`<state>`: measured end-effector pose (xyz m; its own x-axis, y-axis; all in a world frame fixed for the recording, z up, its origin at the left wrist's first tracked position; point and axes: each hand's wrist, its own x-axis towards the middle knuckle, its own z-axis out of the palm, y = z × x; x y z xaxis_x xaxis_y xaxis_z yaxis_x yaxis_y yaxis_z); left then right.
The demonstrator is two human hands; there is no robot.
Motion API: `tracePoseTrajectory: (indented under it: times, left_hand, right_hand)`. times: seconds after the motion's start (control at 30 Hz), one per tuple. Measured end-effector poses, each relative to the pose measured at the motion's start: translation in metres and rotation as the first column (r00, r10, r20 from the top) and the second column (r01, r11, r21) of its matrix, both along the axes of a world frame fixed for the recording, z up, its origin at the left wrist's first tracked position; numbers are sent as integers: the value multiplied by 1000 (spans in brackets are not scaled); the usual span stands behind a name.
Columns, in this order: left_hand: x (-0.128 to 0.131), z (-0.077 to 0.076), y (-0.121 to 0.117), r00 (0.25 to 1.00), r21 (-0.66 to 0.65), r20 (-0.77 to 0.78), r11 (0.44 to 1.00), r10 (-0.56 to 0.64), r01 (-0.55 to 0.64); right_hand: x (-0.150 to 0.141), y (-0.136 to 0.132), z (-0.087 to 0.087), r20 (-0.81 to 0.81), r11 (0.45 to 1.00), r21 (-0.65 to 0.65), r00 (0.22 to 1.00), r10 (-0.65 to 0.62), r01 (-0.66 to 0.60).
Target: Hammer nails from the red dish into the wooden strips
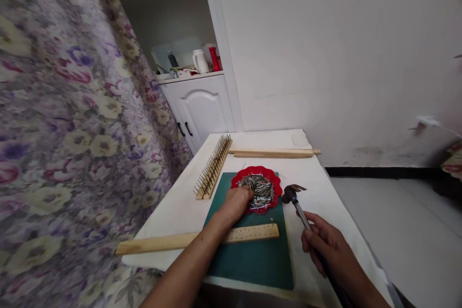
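My left hand [238,202] is at the left side of a red scalloped dish [277,187] heaped with loose metal nails [263,190]. Its fingers curl down among the nails, and their tips are hidden. A wooden strip [249,234] with rows of small marks or holes lies under my left forearm, across a green mat [252,264]. In my right hand [323,240] is a claw hammer [302,214], gripped by its handle with the head raised, just right of the dish.
A wooden board studded with upright nails [214,168] rests on the white table [173,211] at the left. More wooden strips [274,153] lie along the back. A floral curtain [90,154] hangs close on the left; a wall [325,57] stands behind.
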<state>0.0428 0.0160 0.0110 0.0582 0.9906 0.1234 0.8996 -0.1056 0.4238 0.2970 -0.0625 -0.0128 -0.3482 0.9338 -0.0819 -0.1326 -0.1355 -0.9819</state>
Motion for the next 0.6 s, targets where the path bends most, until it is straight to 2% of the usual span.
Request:
tracePoseTrajectory:
  times: [0.2, 0.37, 0.43, 0.5, 0.57, 0.6]
  left_hand:
    - [4, 6, -8, 995, -10, -79, 998, -64, 64]
    - [2, 5, -20, 984, 25, -116, 990, -133, 137]
    - [4, 6, -27, 991, 82, -30, 988, -131, 133]
    - [10, 9, -36, 982, 134, 148, 986, -120, 100]
    - [21, 14, -47, 909, 112, 407, 993, -89, 47]
    - [28, 17, -53, 839, 69, 541, 997, -65, 33]
  right_hand:
    - [0, -1, 3, 5, 1000, 6, 1000, -7, 7]
    - [-1, -1, 5, -9, 998, 19, 999, -53, 53]
    - [-2, -2, 9, -14, 997, 28, 997, -72, 72]
    - [-4, -5, 13, -12, 995, 34, 996, -93, 94]
    - [-6, -8, 17, -17, 992, 44, 993, -120, 121]
    - [-8, -10, 18, -26, 989, 53, 991, -134, 135]
